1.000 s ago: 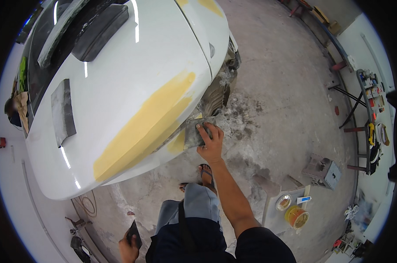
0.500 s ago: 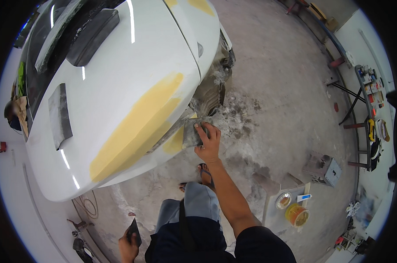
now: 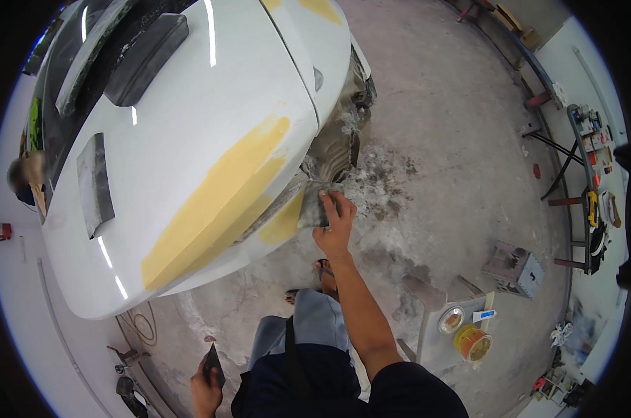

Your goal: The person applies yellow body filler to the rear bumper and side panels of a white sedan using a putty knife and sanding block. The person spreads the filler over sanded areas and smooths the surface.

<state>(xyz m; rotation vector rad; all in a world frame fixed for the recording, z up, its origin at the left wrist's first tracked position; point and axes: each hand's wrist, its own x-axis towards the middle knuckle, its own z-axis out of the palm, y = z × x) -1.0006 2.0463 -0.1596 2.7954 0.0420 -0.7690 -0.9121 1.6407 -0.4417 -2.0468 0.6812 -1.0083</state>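
My right hand grips a flat, smeared grey square plate against the end of the yellow filler patch on the car's lower panel. Thumb and fingers are closed on it, and whether it is a spreader I cannot tell. Low at the left, well apart from the car, my left hand holds a dark, pointed spreader. The white car carries a longer yellow filler patch along its corner, above the lower one.
Behind my right arm stands a pale stand bearing an orange-filled tub, a round dish and a blue-and-white tube. A grey box sits beyond. Benches with supplies line the right wall. A hose lies below the car.
My right hand and the grey plate have shifted slightly right and toward me along the panel. The left hand with its spreader has barely moved.
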